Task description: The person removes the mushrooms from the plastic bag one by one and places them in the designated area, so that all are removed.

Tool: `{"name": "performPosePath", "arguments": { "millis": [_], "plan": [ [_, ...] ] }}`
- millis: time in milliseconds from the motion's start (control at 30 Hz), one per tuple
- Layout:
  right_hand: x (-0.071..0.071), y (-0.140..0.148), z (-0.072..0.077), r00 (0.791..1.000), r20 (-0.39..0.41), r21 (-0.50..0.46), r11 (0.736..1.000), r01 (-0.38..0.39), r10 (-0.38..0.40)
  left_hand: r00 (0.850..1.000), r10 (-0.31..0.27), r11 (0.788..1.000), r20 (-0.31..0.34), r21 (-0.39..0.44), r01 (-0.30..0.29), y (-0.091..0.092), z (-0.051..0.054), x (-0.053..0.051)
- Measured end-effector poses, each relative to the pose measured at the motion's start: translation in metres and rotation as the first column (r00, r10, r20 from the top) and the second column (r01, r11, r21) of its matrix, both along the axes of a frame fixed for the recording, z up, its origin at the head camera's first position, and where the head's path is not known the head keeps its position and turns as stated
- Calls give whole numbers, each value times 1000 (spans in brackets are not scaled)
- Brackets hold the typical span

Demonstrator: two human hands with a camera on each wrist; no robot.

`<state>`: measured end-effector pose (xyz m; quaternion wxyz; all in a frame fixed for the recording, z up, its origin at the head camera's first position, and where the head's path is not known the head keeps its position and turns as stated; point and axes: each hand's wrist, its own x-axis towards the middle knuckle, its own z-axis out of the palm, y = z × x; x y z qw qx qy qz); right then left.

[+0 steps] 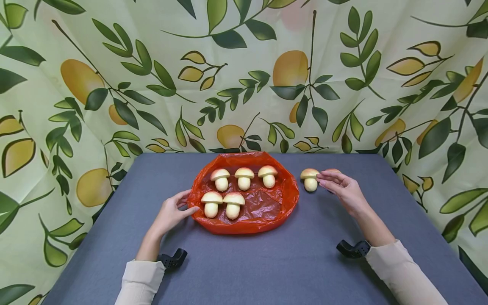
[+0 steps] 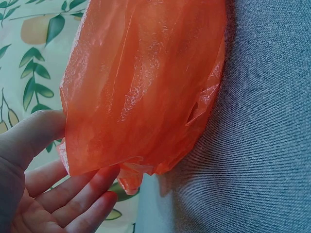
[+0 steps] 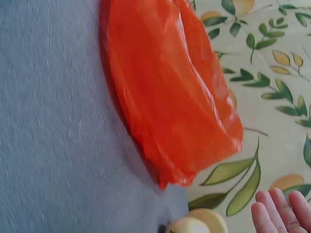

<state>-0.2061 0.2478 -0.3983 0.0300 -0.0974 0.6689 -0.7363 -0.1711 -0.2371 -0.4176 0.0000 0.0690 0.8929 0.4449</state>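
Note:
A red plastic bag (image 1: 244, 228) lies with its mouth rolled wide on the table, several toy mushrooms (image 1: 244, 178) in two rows inside it. At its left side my left hand (image 1: 173, 212) holds the rim, thumb over the edge and fingers against the outside; the left wrist view shows these fingers (image 2: 82, 196) at the bag wall. To the right of the bag a mushroom (image 1: 310, 180) stands apart. My right hand (image 1: 345, 190) is just right of it, fingers extended, and partly hides another mushroom (image 1: 334, 170). The right wrist view shows straight fingers (image 3: 286, 208), nothing seen between them.
Grey-blue cloth covers the table (image 1: 259, 271). A leaf-and-fruit patterned curtain (image 1: 244, 84) hangs behind it and along both sides. Each wrist bears a black camera mount (image 1: 352, 249).

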Motion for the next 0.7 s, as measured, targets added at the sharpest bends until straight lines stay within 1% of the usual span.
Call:
{"name": "performPosePath", "arguments": {
  "millis": [200, 300, 400, 533, 700],
  "plan": [
    [10, -15, -4, 998, -10, 23, 998, -55, 55, 1000, 3, 1000, -4, 10, -3, 1, 0, -1],
    [13, -24, -5, 995, -39, 10, 996, -93, 94, 1000, 4, 1000, -6, 6, -4, 1, 0, -1],
    [17, -36, -5, 989, -64, 27, 991, -132, 133, 1000, 1, 1000, -9, 2, -1, 1, 0, 0],
    [22, -52, -5, 985, -63, 119, 981, -155, 163, 1000, 3, 1000, -11, 2, -3, 1, 0, 0],
    [28, -67, -5, 980, -45, 165, 969, -182, 192, 1000, 11, 1000, -4, 11, -11, 1, 0, -1]
  ]
}}
